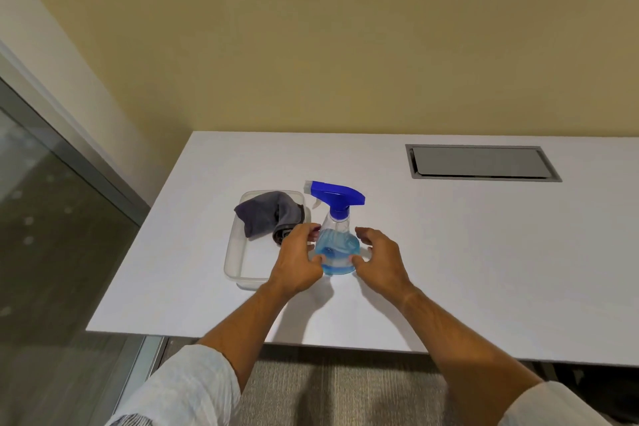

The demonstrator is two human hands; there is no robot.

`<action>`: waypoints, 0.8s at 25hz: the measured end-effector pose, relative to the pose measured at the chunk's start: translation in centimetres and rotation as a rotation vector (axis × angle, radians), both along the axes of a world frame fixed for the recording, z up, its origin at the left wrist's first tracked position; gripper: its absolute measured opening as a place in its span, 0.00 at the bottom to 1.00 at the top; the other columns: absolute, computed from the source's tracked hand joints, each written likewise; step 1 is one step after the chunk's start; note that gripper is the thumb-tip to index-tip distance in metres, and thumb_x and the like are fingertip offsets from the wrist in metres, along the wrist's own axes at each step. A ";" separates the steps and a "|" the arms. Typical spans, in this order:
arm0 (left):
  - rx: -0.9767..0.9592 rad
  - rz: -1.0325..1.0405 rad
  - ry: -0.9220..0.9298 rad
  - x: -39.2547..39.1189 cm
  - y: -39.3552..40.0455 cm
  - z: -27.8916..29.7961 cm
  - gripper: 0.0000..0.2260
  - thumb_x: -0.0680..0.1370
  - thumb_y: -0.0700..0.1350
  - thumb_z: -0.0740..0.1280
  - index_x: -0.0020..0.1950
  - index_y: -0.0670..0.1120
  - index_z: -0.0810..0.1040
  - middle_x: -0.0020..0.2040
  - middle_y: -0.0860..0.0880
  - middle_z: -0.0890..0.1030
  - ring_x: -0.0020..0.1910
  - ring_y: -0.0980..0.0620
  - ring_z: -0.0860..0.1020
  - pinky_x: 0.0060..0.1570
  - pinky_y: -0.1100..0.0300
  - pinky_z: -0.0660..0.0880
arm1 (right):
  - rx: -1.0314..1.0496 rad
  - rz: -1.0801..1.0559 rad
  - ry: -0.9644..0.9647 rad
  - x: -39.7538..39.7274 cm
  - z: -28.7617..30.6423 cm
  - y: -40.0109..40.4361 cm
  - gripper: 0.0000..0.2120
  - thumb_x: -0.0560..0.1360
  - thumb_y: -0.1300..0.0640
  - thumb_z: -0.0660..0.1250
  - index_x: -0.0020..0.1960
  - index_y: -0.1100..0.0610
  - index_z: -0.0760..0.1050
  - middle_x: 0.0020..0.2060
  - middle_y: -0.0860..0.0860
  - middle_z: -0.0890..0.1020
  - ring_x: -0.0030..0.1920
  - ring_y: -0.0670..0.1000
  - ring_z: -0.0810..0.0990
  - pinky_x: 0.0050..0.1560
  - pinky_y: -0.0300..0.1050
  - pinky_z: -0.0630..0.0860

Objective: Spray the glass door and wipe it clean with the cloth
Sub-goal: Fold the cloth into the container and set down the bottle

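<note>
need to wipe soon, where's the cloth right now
In the head view the grey cloth lies bunched at the far end of the clear tray on the white table, just left of the spray bottle.

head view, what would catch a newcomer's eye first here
The spray bottle with its bright blue trigger head and blue liquid stands upright mid-table, framed by the left hand and right hand, both open at its base. Just left of it, a dark grey cloth lies crumpled in a clear plastic tray. The glass door fills the far left.
</note>
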State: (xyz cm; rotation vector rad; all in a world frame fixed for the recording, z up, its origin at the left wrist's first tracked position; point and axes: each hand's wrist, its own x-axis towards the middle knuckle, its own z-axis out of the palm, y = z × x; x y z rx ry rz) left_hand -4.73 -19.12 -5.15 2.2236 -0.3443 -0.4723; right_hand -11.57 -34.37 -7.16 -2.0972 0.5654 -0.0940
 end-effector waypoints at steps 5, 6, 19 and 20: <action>0.019 -0.005 -0.035 1.4 -0.2 -1.0 0.20 0.74 0.40 0.72 0.64 0.46 0.72 0.60 0.48 0.78 0.54 0.52 0.77 0.55 0.59 0.77 | 0.049 -0.018 -0.004 0.9 -0.9 -0.3 0.21 0.73 0.62 0.74 0.64 0.56 0.74 0.59 0.50 0.80 0.56 0.49 0.78 0.52 0.36 0.75; 0.018 -0.014 -0.038 1.6 -0.2 -1.0 0.20 0.74 0.40 0.73 0.63 0.46 0.72 0.59 0.48 0.78 0.53 0.52 0.77 0.53 0.60 0.77 | 0.054 -0.022 -0.009 1.0 -0.8 -0.3 0.21 0.73 0.62 0.74 0.64 0.56 0.74 0.59 0.50 0.80 0.56 0.49 0.78 0.53 0.37 0.76; -0.159 -0.054 -0.132 3.0 0.4 4.9 0.17 0.72 0.39 0.74 0.60 0.44 0.76 0.53 0.50 0.80 0.51 0.52 0.79 0.51 0.63 0.78 | -0.045 -0.009 -0.173 1.4 5.3 -0.6 0.21 0.71 0.62 0.75 0.62 0.57 0.76 0.55 0.49 0.80 0.54 0.48 0.79 0.54 0.35 0.76; -0.175 -0.058 -0.142 3.4 0.8 5.7 0.17 0.72 0.39 0.74 0.60 0.44 0.76 0.53 0.50 0.80 0.51 0.51 0.80 0.52 0.62 0.78 | -0.049 -0.007 -0.193 1.7 6.2 -0.4 0.21 0.71 0.62 0.75 0.62 0.57 0.76 0.55 0.49 0.80 0.54 0.48 0.80 0.53 0.34 0.76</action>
